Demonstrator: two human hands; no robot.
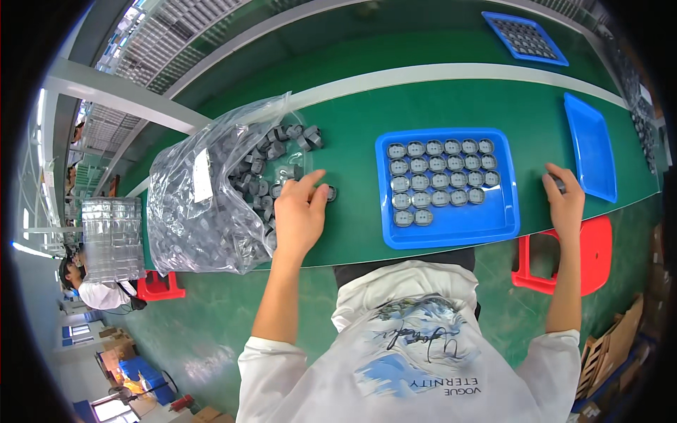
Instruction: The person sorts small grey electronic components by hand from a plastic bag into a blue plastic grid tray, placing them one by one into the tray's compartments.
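Note:
My left hand [300, 215] is at the mouth of a clear plastic bag [190, 225], its fingers apart and stretched out. Loose grey plastic parts [257, 166] spill from the bag onto the table. One small round grey part [331, 192] lies right by the left thumb. To the right of the blue tray [451, 236], my right hand [568, 204] is curled, with what looks like a grey part [560, 185] between thumb and fingers. Rows of round grey parts [438, 163] sit in that tray; its lower right shows bare blue bottom.
A second blue tray [596, 151] lies at the table's right edge. Beyond the white divider stands a filled blue tray [525, 39]. Red stools [596, 254] [161, 285] are at the near side of the green table [352, 233]. A person [102, 295] is at far left.

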